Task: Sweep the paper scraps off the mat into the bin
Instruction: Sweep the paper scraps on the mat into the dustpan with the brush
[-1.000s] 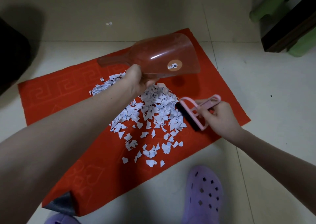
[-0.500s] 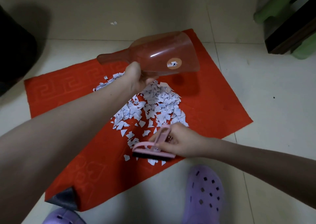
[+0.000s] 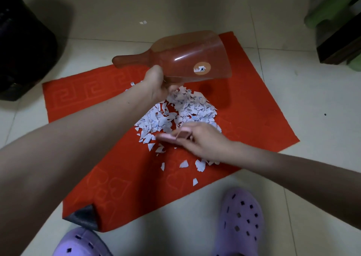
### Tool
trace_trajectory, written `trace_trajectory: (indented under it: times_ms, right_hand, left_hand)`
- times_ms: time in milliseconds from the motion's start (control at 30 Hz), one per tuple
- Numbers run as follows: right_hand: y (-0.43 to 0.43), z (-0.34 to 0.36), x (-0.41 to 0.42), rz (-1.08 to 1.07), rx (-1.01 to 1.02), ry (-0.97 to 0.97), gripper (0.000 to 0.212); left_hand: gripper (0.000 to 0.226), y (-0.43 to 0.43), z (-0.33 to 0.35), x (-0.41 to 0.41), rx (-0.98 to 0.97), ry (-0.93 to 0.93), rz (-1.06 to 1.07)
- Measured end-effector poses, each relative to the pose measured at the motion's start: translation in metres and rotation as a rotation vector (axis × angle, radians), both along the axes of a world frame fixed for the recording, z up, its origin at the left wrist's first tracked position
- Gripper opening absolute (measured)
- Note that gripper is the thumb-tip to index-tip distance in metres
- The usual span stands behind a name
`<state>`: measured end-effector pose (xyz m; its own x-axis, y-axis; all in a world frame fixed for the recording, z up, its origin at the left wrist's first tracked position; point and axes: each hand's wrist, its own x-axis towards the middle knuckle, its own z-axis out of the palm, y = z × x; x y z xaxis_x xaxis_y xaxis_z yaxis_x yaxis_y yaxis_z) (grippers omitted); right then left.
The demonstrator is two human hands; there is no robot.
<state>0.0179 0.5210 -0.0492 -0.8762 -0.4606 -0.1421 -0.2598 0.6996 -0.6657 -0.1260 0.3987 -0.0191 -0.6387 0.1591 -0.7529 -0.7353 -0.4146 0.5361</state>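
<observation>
Red mat (image 3: 259, 119) on the tiled floor, with the paper scraps (image 3: 183, 111) heaped near its middle and between my hands. My left hand (image 3: 156, 85) is at the pile's 11 o'clock, fingers curled round the edge of a clear orange scoop (image 3: 191, 56). The scoop is held off the mat, its long axis running from the handle at 9 o'clock to the mouth at 3, so the mouth doesn't face the pile yet. My right hand (image 3: 199, 138) is at the pile's 6 o'clock, fingers wrapped on a pink brush (image 3: 172, 136) that is blurred, bristles not readable. Stragglers (image 3: 200, 165) lie behind the brush toward 6, near the mat edge. The black bin (image 3: 23, 46), I take it, is off the mat at 10 o'clock, well apart, and the left hand is nearer to it. Nothing stands between pile and scoop; the scoop likely needs lowering and turning first. A green stool (image 3: 336, 7) is at 2 o'clock, purple clogs (image 3: 240, 222) at 6.
</observation>
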Motion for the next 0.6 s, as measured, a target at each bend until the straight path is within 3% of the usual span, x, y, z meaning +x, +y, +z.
trace_trajectory:
  times_ms: [133, 233, 367, 600]
  right_hand:
    - [0.016, 0.016, -0.011, -0.178, -0.143, 0.052, 0.024]
    - [0.014, 0.020, -0.002, -0.223, -0.251, -0.026, 0.024]
    - [0.010, 0.008, 0.009, -0.141, -0.204, -0.268, 0.020]
    - [-0.005, -0.003, 0.017, 0.003, -0.186, -0.382, 0.021]
  left_hand:
    - [0.028, -0.009, 0.001, -0.006, -0.013, 0.008, -0.001]
    - [0.027, -0.015, -0.001, -0.010, -0.015, 0.005, 0.001]
    - [0.029, -0.017, -0.003, -0.010, -0.036, 0.012, -0.010]
    - [0.028, -0.015, -0.006, -0.007, -0.027, -0.002, -0.025]
